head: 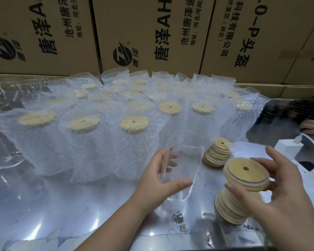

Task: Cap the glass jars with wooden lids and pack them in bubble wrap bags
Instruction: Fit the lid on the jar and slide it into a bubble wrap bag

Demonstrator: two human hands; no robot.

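Nearest, lower right: pinching wooden lid (246,173) by its rim in right hand (279,192) grip. Centre frame: left hand (152,178) grip wrapped round tilted, uncapped glass jar (181,160). Steady jar upright, square lid over mouth, press evenly to avoid jamming. Behind: bagged jars (134,127) on tabletop (53,205).

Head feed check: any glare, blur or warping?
Head view: bright glare streaks on the shiny table; the glass jar in the left hand is hard to outline; right hand and wooden lid slightly soft; cardboard boxes bow from wide-angle distortion.
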